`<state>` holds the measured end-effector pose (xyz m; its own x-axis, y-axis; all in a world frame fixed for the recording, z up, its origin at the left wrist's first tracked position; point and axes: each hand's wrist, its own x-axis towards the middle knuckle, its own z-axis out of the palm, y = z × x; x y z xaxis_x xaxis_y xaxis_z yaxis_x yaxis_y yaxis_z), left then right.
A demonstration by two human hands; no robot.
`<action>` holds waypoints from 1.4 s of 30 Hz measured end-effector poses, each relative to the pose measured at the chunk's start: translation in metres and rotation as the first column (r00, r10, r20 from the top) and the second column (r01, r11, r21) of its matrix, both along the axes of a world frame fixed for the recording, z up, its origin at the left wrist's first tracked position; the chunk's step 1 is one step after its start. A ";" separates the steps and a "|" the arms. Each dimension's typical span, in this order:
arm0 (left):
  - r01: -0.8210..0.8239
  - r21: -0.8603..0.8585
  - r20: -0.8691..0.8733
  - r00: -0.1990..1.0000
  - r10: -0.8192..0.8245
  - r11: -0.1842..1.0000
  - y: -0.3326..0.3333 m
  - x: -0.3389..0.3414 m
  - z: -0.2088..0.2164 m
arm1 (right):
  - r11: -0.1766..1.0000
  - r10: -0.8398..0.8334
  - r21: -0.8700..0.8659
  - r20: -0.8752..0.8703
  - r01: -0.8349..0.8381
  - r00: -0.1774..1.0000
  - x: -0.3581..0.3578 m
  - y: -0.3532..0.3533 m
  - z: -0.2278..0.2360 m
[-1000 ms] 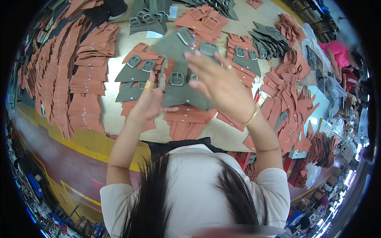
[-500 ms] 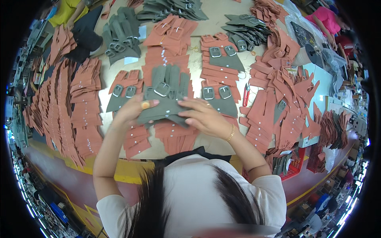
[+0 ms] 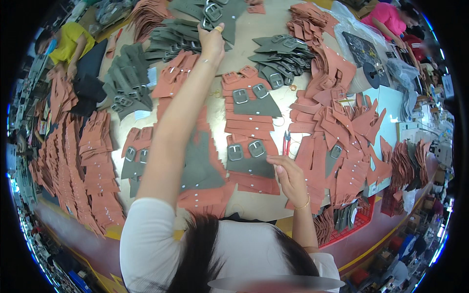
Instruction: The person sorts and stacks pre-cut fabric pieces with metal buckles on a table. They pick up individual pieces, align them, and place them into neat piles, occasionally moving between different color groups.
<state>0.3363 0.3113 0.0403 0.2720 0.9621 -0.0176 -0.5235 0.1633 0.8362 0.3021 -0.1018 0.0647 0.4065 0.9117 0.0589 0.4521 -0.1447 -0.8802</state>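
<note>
My left arm stretches across the table to its far side. There my left hand point(image 3: 212, 43) is closed on a grey-green leather piece with a metal buckle point(image 3: 213, 12); the fingertips are partly hidden. Closer in, my right hand point(image 3: 290, 180) hovers with its fingers loosely stretched and nothing in them. Just left of it lies a grey-green piece with two buckles point(image 3: 251, 163), on top of terracotta pieces. In the middle, a flat grey-green piece point(image 3: 202, 163) rests on a terracotta row point(image 3: 207, 198), partly behind my left forearm.
Overlapping terracotta pieces point(image 3: 100, 173) fill the left side, with another heap point(image 3: 342, 132) at right. Buckled grey-green piles point(image 3: 283, 53) lie farther back. Red-handled snippers point(image 3: 286, 142) lie near my right hand. A red basket point(image 3: 364, 217) stands at the table's right front. Two people work beyond.
Both hands were together on a buckled grey-green piece at the middle. My left hand has since moved to the far side; my right hand has let go and drawn back right. The view has shifted.
</note>
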 end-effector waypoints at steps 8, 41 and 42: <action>-0.355 -0.168 -0.268 0.914 0.304 0.920 0.071 0.076 -0.126 | 0.941 -0.322 -0.166 -0.166 0.295 0.932 0.016 -0.031 0.002; 0.282 0.177 -0.983 0.102 0.154 0.943 -0.264 -0.383 -0.020 | 0.943 -0.207 -0.130 0.494 0.307 0.844 -0.039 0.006 -0.081; 0.305 0.202 -0.979 0.077 0.187 0.931 -0.263 -0.380 -0.021 | 0.940 -0.213 -0.156 0.427 0.304 0.879 -0.040 0.009 -0.077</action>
